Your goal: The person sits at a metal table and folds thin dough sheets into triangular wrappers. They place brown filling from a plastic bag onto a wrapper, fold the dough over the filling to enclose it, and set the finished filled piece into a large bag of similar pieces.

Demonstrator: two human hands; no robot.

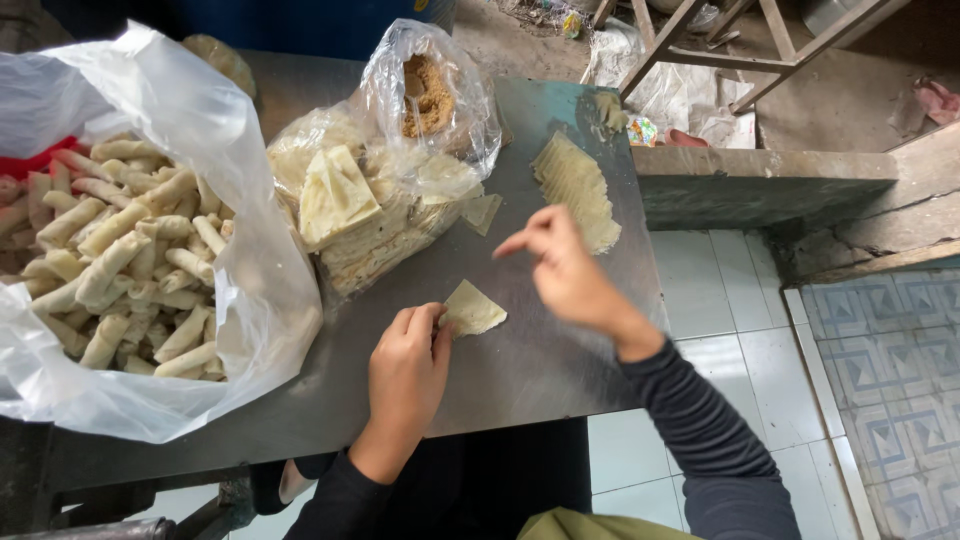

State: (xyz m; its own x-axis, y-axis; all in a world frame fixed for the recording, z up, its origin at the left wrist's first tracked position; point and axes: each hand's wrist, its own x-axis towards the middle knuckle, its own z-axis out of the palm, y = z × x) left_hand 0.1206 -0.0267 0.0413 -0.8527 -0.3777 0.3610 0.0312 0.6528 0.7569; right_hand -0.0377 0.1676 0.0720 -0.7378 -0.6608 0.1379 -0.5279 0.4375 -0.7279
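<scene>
My left hand (408,375) rests on the metal table (530,360), its fingertips pinching the edge of a thin pale pastry wrapper (474,310) lying flat. Hovering above the table to the right, my right hand (566,268) has its fingers loosely apart, index extended leftward, holding nothing. It is close to a fanned row of wrappers (578,186) at the table's far right. A clear bag of stacked wrappers (365,215) lies just beyond my left hand, and an open bag of brown crumbly filling (428,95) sits behind it.
A big white plastic bag with several rolled pastry sticks (125,270) fills the left side. One loose wrapper (482,212) lies beside the stack bag. Tiled floor (740,300) and a concrete ledge (760,185) lie right of the table; wooden frame legs (740,45) stand beyond.
</scene>
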